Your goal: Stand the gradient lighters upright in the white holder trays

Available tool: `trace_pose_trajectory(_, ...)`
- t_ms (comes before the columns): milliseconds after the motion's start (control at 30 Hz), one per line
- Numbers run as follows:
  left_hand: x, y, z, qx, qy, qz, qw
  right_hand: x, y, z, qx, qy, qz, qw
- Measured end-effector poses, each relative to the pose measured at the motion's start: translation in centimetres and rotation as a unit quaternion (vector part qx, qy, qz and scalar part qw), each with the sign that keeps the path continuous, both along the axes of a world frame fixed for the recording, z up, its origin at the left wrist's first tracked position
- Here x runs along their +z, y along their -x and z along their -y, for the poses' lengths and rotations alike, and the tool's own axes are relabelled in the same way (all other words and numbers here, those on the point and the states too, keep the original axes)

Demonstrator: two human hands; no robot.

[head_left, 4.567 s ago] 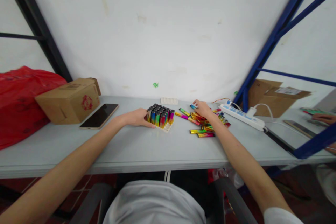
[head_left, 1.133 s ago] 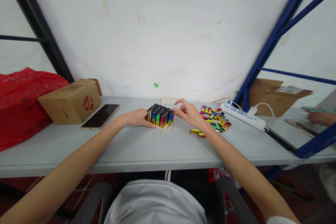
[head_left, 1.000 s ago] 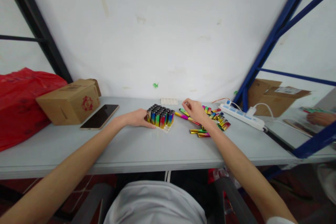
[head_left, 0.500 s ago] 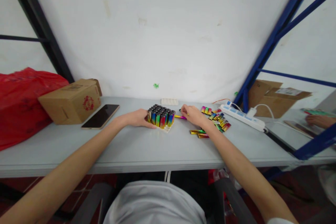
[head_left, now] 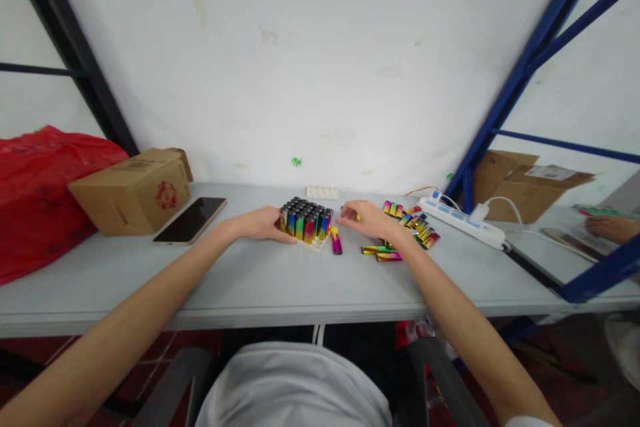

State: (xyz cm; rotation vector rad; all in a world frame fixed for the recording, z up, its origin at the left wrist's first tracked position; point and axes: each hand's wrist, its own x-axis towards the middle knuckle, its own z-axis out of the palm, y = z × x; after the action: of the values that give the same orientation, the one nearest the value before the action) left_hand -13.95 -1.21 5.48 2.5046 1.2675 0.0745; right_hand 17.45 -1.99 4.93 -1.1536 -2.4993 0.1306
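Note:
A white tray packed with upright rainbow-coloured lighters (head_left: 306, 221) stands on the grey table (head_left: 260, 280). My left hand (head_left: 260, 223) grips the tray's left side, fingers curled against it. My right hand (head_left: 363, 220) hovers just right of the tray, fingers stretched out toward it and holding nothing that I can see. One rainbow lighter (head_left: 337, 241) lies flat on the table beside the tray, just below my right fingertips. A loose pile of the same lighters (head_left: 415, 227) lies behind and to the right of my right wrist.
An empty white tray (head_left: 323, 192) sits by the wall. On the left are a phone (head_left: 190, 220), a cardboard box (head_left: 133, 193) and a red bag (head_left: 35, 200). A white power strip (head_left: 463, 220) and blue rack post (head_left: 500, 113) stand right; another person's hand (head_left: 613, 227) works beyond.
My right hand came back from the pile toward the tray, and a lighter now lies flat beside the tray. The left hand has stayed on the tray.

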Motion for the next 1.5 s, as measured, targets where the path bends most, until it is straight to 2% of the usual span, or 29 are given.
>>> trace_pose_trajectory(233,0.0,-0.1,-0.1,0.007,0.003,0.001,1.0,-0.2,0.7,0.9,0.051,0.153,0.036,0.986)
trace_pose_trajectory(300,0.1,-0.2,0.1,0.005,0.004,-0.006,1.0,-0.5,0.5,0.7,0.045,0.137,0.049,0.988)
trace_pose_trajectory(467,0.3,-0.2,0.2,0.002,0.0,-0.008,1.0,-1.2,-0.2,-0.6,-0.012,0.011,0.063,0.998)
trace_pose_trajectory(567,0.2,-0.1,0.2,0.003,0.011,0.003,1.0,-1.1,-0.4,-1.0,-0.029,-0.012,-0.001,1.0)
trace_pose_trajectory(700,0.0,0.1,0.1,0.001,0.036,0.032,0.999,-0.7,-0.4,-1.4,-0.069,0.015,-0.143,0.987)
trace_pose_trajectory(833,0.1,0.1,0.2,-0.005,0.025,0.022,0.999,-0.8,0.0,-1.9,-0.057,0.083,-0.303,0.948)
trace_pose_trajectory(967,0.3,0.0,0.4,0.0,0.025,0.026,0.999,-0.9,0.9,-1.7,-0.03,0.208,-0.47,0.857)
trace_pose_trajectory(1067,0.3,-0.1,0.4,0.004,0.015,0.023,1.0,-0.6,1.4,-1.1,-0.002,0.27,-0.532,0.802)
trace_pose_trajectory(1167,0.2,-0.1,0.2,0.0,0.013,0.014,1.0,-0.2,1.8,-0.4,0.027,0.315,-0.538,0.782)
trace_pose_trajectory(1300,0.0,0.1,0.0,-0.004,0.012,0.011,1.0,-0.4,2.2,-0.2,0.063,0.322,-0.482,0.812)
trace_pose_trajectory(1367,-0.1,0.1,-0.1,-0.005,0.011,0.014,1.0,-0.7,2.4,-0.3,0.044,0.304,-0.453,0.837)
trace_pose_trajectory(1433,-0.1,0.1,-0.1,-0.005,0.016,0.018,1.0,-1.0,2.5,-0.4,-0.006,0.248,-0.417,0.875)
trace_pose_trajectory(1500,0.0,0.0,0.0,-0.01,0.025,0.027,0.999,-1.1,2.5,-0.5,-0.061,0.146,-0.366,0.917)
